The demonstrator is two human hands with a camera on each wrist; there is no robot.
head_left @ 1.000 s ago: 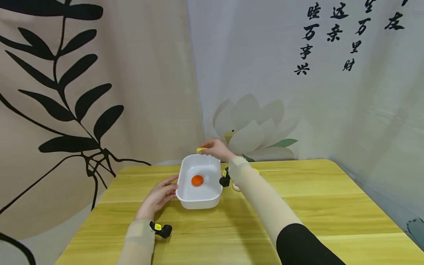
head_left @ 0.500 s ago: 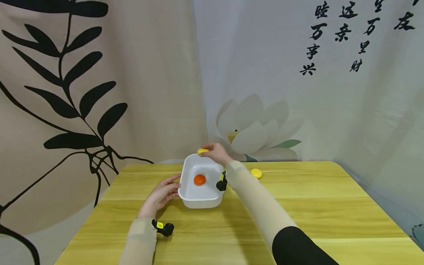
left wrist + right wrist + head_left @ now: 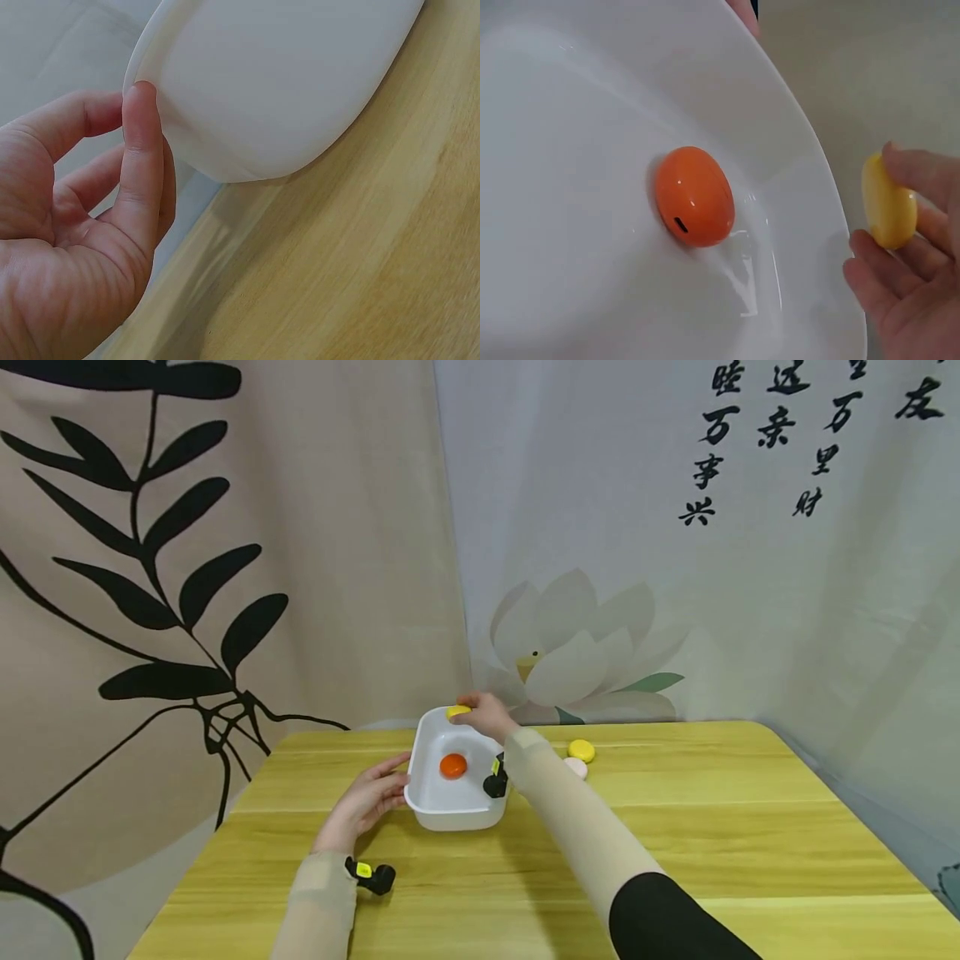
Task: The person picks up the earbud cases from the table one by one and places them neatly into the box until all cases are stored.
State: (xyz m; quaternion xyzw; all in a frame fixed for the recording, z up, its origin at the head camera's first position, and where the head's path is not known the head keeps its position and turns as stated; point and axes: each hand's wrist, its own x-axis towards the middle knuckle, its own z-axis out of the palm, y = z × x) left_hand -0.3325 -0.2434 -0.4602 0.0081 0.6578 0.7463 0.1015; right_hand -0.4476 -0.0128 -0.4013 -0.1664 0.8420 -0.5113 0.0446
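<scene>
A white tub (image 3: 459, 821) stands near the table's far edge, with a glossy orange rounded disc (image 3: 695, 196) lying inside. That disc has a small black slot in its side. My right hand (image 3: 491, 718) pinches a yellow rounded disc (image 3: 889, 202) between thumb and fingers, at the tub's far rim. In the right wrist view the yellow disc is just outside the rim, apart from it. At the tub's left side, my left hand (image 3: 369, 800) holds the rim with bent fingers, as the left wrist view shows. My right forearm hides part of the tub's right side.
Right of the tub, beyond my right forearm, lie another yellow disc (image 3: 581, 751) and a pale pink disc (image 3: 576, 767). The wooden table (image 3: 720, 860) ends just behind the tub. A printed curtain (image 3: 360, 568) hangs behind it.
My right hand has come down slightly toward the tub with the yellow disc. Its forearm has shifted left, uncovering the other yellow disc and the pink one. My left hand stays on the rim.
</scene>
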